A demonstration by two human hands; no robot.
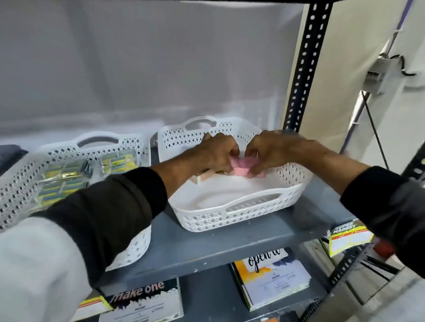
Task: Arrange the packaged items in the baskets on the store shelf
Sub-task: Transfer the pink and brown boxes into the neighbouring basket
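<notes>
Pink packaged item (241, 168), held low inside the right-hand white basket (252, 209) near its far half, between both hands. The left hand (216, 153) curls its fingers down onto the item's left end, and the right hand (272, 152) pinches the right end with thumb and fingertips; the exact contact under the knuckles is hidden. A small pale boxed item (203, 177) lies just beside the left hand, against the basket's left wall. The rest of the basket floor is bare. To the left, apart from this basket, a second white basket (17, 184) holds yellow-and-green packets (61, 182) lying in rows. Both baskets rest on the grey shelf (210, 243), framed by a black perforated upright (304, 66); printed cards (272, 277) lie on the shelf below. Judged risks: the light basket may slide on the smooth shelf if the hands press sideways while setting the item down; the thin pink pack may crumple or land askew under a two-handed pinch; and the left sleeve (106, 214), crossing the neighbouring basket's near corner, could drag that basket.
</notes>
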